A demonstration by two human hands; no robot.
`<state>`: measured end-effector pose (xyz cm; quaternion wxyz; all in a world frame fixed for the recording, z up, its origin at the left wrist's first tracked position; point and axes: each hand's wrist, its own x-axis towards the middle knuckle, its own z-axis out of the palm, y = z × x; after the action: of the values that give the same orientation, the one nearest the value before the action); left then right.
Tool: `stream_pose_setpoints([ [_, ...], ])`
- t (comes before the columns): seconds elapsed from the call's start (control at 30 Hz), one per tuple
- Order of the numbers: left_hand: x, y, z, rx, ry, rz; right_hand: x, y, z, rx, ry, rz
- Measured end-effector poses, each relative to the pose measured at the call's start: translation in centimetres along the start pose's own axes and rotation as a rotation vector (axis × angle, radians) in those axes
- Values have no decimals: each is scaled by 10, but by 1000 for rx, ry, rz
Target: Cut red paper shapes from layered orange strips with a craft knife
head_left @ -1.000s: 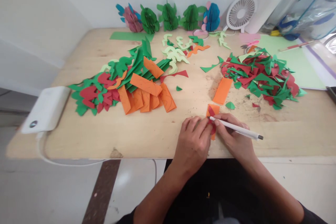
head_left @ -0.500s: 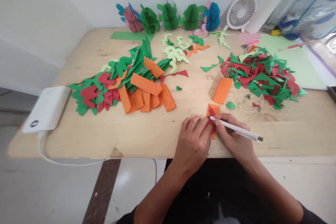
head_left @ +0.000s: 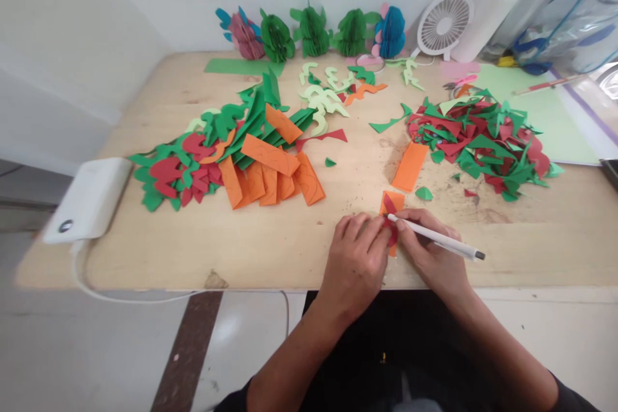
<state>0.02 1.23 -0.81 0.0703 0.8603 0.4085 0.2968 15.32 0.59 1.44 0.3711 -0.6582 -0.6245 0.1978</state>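
Note:
Near the table's front edge, an orange paper strip [head_left: 394, 197] lies with a red paper cutout [head_left: 390, 205] on top of it. My left hand [head_left: 357, 257] presses both down, its fingers curled together and partly covering them. In my right hand [head_left: 429, 248] is a white pen [head_left: 441, 239], closed in the fingers, its tip at the edge of the red cutout. Just above lies another orange strip [head_left: 409, 167]. To the left, orange strips [head_left: 269, 154] with drawn curved lines overlap green folded paper and red cutouts [head_left: 167, 170].
A heap of red and green scraps [head_left: 483, 141] lies on the right. Paper honeycomb figures [head_left: 311, 31] line the wall beside a small white fan [head_left: 444, 22]. At the left edge sits a white power bank [head_left: 89, 199] with a cable. Pale green cutouts [head_left: 322, 102] lie mid-table.
The pen tip has shifted very slightly along the red cutout. Both hands and the papers otherwise stay where they were.

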Motion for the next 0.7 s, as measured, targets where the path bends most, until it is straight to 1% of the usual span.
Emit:
stream_pose_setpoints([
  [0.7,-1,-1,2,7,8,5,-1,2,0,5,22,7],
])
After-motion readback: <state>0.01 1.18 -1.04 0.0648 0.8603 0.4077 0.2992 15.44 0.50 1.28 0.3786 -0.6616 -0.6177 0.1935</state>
